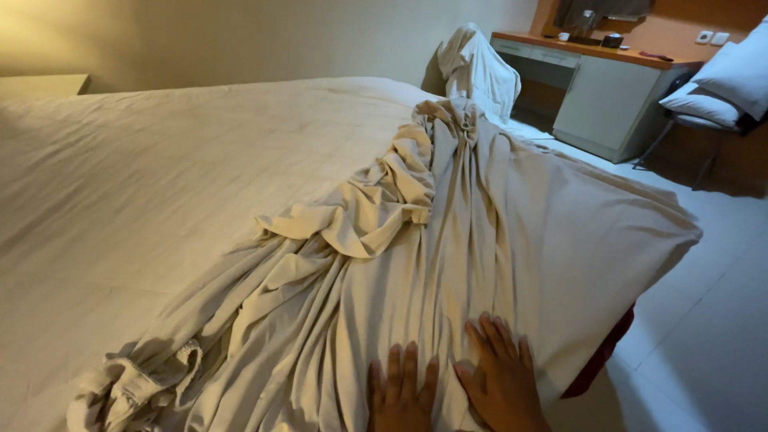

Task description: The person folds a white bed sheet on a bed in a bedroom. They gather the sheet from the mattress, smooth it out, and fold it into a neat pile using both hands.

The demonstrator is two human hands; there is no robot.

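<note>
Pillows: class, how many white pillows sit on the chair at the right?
2: one pillow lying on the seat, another pillow leaning above it, cut off by the frame; more may be hidden.

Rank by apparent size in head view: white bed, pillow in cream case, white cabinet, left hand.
1. White bed
2. Pillow in cream case
3. White cabinet, though farther away, so unsure
4. Left hand, partly cropped

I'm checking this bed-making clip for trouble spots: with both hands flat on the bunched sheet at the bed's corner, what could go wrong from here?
1. The loose sheet lies gathered in folds across the mattress; pressing with the left hand and right hand may set creases rather than smooth them.
2. Neither hand has a grip on the cloth, so it could slide off the corner toward the tiled floor.
3. The elastic hem is bunched and may snag.
</note>
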